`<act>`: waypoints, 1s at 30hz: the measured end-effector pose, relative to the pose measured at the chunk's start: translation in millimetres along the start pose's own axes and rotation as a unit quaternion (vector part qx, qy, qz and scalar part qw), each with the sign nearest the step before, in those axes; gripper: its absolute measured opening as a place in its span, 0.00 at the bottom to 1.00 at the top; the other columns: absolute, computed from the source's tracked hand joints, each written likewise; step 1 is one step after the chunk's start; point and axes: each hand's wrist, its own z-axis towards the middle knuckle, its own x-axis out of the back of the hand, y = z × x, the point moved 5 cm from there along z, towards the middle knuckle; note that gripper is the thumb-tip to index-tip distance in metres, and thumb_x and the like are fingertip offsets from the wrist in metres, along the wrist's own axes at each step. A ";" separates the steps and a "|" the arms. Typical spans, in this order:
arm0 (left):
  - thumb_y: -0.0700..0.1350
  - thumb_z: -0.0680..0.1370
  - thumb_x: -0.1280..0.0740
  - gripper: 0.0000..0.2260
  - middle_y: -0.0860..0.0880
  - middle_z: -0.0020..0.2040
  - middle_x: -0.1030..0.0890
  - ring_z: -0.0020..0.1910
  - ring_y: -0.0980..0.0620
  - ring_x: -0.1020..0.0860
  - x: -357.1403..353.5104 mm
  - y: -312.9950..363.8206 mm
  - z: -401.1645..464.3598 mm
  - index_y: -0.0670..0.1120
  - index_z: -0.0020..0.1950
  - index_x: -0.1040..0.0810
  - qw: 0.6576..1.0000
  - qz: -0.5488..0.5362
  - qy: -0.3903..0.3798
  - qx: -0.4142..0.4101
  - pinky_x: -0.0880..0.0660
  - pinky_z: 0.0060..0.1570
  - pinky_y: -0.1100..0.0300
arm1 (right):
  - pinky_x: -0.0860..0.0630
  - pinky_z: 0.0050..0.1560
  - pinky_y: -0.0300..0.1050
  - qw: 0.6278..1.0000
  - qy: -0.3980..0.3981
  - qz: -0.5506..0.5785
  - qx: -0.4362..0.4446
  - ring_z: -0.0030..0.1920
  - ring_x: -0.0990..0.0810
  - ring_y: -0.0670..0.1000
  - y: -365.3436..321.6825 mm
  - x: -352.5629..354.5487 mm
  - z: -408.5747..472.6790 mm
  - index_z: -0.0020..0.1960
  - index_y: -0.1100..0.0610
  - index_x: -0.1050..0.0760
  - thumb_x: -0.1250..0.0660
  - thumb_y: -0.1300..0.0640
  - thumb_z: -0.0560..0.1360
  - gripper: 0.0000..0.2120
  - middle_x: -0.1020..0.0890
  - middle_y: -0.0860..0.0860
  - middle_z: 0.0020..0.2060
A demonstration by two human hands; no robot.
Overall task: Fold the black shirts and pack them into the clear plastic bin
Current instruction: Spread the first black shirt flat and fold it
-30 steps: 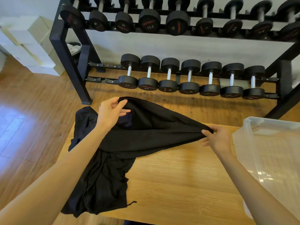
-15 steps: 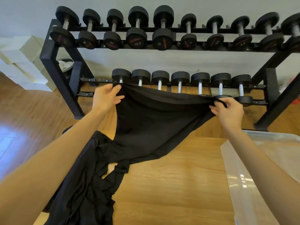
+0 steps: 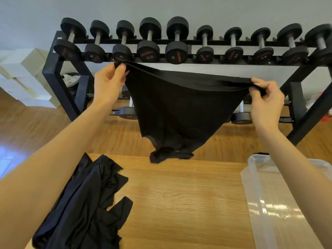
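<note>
Both hands have lifted the black shirt point(image 3: 179, 108) mid-frame, left hand point(image 3: 107, 81) and right hand point(image 3: 265, 99) pinching its top edge; the dangling hem could snag the table point(image 3: 179, 203) and bunch.

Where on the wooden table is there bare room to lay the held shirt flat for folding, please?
The bare patch is the middle of the table, bordered left by the crumpled black shirts and right by the clear plastic bin. Both table ends are crowded. The held shirt hangs above the far edge.
</note>
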 end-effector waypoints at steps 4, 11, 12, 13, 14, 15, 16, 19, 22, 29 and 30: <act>0.46 0.83 0.39 0.09 0.52 0.60 0.19 0.60 0.57 0.21 4.6 3.6 -5.4 0.49 0.60 0.22 1.000 -0.005 0.007 -0.008 0.25 0.63 0.56 | 0.27 0.58 0.30 1.000 -0.003 0.010 0.013 0.55 0.23 0.35 -3.6 6.2 -2.6 0.57 0.59 0.25 0.37 0.62 0.80 0.07 0.20 0.48 0.55; 0.45 0.82 0.38 0.09 0.48 0.56 0.18 0.55 0.54 0.18 22.7 -29.0 -49.8 0.42 0.57 0.22 0.999 0.009 0.022 0.044 0.21 0.57 0.57 | 0.29 0.48 0.25 0.999 -0.021 -0.042 0.016 0.45 0.24 0.31 13.9 24.6 -41.9 0.56 0.60 0.23 0.36 0.61 0.79 0.07 0.21 0.49 0.47; 0.44 0.82 0.38 0.08 0.49 0.55 0.18 0.55 0.53 0.18 25.0 -34.9 -58.3 0.43 0.54 0.21 0.998 0.008 0.019 0.054 0.21 0.55 0.58 | 0.29 0.47 0.24 0.998 -0.025 -0.049 0.012 0.44 0.24 0.31 18.1 27.0 -49.0 0.55 0.60 0.23 0.36 0.61 0.79 0.07 0.21 0.49 0.46; 0.44 0.82 0.38 0.06 0.50 0.55 0.18 0.54 0.53 0.17 26.8 -40.3 -67.3 0.46 0.52 0.21 0.998 0.005 0.014 0.064 0.20 0.53 0.61 | 0.29 0.47 0.23 0.998 -0.030 -0.055 0.006 0.44 0.24 0.31 22.6 29.2 -56.2 0.55 0.59 0.23 0.36 0.61 0.79 0.07 0.21 0.49 0.46; 0.44 0.82 0.38 0.06 0.51 0.55 0.18 0.54 0.54 0.17 28.5 -45.5 -76.7 0.48 0.53 0.21 0.997 0.006 0.006 0.072 0.20 0.52 0.62 | 0.29 0.47 0.24 0.997 -0.036 -0.061 -0.003 0.45 0.24 0.31 27.3 31.4 -63.6 0.55 0.58 0.23 0.35 0.61 0.79 0.07 0.21 0.48 0.47; 0.44 0.82 0.38 0.06 0.51 0.55 0.18 0.53 0.55 0.17 31.2 -51.5 -86.4 0.48 0.54 0.21 0.997 0.010 -0.004 0.079 0.20 0.51 0.64 | 0.29 0.48 0.24 0.997 -0.041 -0.066 -0.012 0.45 0.24 0.32 31.9 33.5 -71.4 0.55 0.56 0.23 0.35 0.61 0.79 0.07 0.21 0.47 0.47; 0.43 0.82 0.38 0.07 0.52 0.54 0.18 0.52 0.57 0.17 34.3 -57.5 -96.3 0.47 0.56 0.21 0.996 0.018 -0.010 0.085 0.21 0.50 0.65 | 0.29 0.48 0.25 0.996 -0.045 -0.070 -0.018 0.46 0.24 0.33 36.3 35.5 -79.5 0.55 0.55 0.23 0.35 0.61 0.79 0.07 0.21 0.46 0.46; 0.42 0.81 0.37 0.07 0.53 0.50 0.16 0.51 0.58 0.17 45.1 -77.7 -128.2 0.45 0.55 0.20 0.993 0.020 -0.014 0.114 0.21 0.48 0.67 | 0.27 0.49 0.28 0.996 -0.056 -0.071 -0.027 0.45 0.23 0.38 50.2 42.0 -105.8 0.54 0.56 0.22 0.35 0.62 0.78 0.06 0.20 0.47 0.45; 0.40 0.81 0.37 0.07 0.54 0.43 0.15 0.48 0.60 0.17 53.6 -97.1 -160.1 0.44 0.53 0.20 0.989 0.019 -0.012 0.143 0.22 0.46 0.69 | 0.27 0.48 0.30 0.994 -0.067 -0.067 -0.051 0.44 0.23 0.40 64.9 47.3 -134.6 0.53 0.58 0.22 0.35 0.64 0.78 0.06 0.20 0.49 0.44; 0.39 0.80 0.36 0.11 0.55 0.43 0.15 0.50 0.58 0.18 75.7 -132.9 -229.5 0.52 0.49 0.17 0.979 0.060 -0.068 0.182 0.22 0.52 0.67 | 0.30 0.45 0.25 0.989 -0.073 -0.085 -0.100 0.44 0.23 0.42 94.6 69.5 -211.0 0.52 0.59 0.22 0.36 0.67 0.78 0.07 0.19 0.51 0.43; 0.40 0.80 0.35 0.12 0.57 0.43 0.15 0.48 0.60 0.19 79.1 -134.5 -237.7 0.56 0.47 0.17 0.977 0.086 -0.083 0.174 0.23 0.52 0.68 | 0.30 0.46 0.25 0.987 -0.076 -0.087 -0.109 0.45 0.23 0.45 97.7 72.4 -221.4 0.52 0.59 0.21 0.36 0.67 0.78 0.07 0.19 0.51 0.43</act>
